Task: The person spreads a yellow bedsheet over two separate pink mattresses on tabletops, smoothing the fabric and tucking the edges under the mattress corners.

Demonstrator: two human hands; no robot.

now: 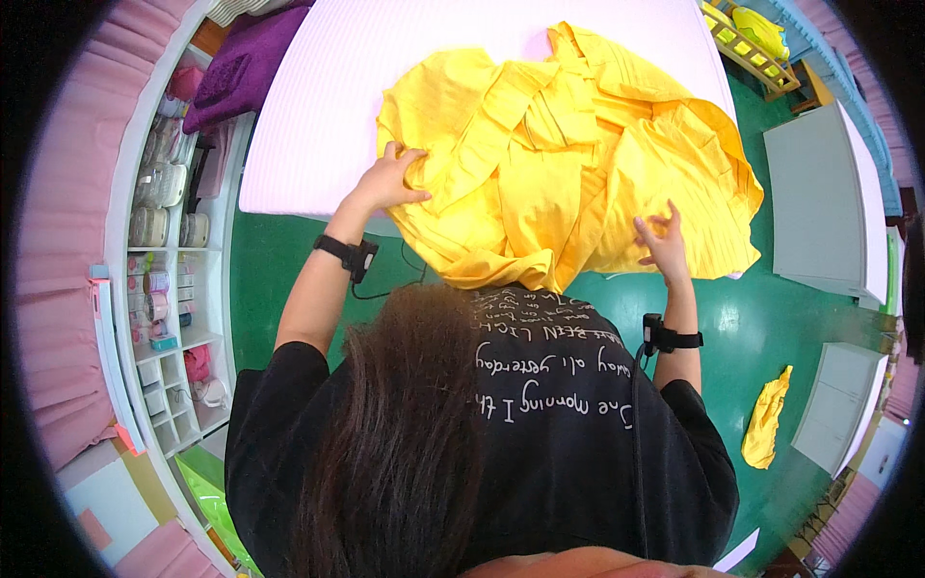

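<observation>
A large yellow cloth [540, 183] lies rumpled over the near part of a white-pink striped bed [318, 116], its front edge hanging toward my body. Folds and overlapping layers hide whether it is a garment or a bed cover. My left hand [390, 180] rests at the cloth's left edge, thumb and fingers spread apart on the fabric. Over the right part of the cloth is my right hand [663, 243], its fingers apart and slightly curled. Whether those fingers touch the fabric is hard to tell. Neither hand shows cloth pinched between its fingers.
A purple cushion [246, 67] lies at the bed's far left corner. White shelves [188, 332] with jars and boxes line the left. White cabinets [819, 193] stand at right, near a small yellow cloth [767, 419] on the green floor [279, 260]. A wooden crib [747, 48] is far right.
</observation>
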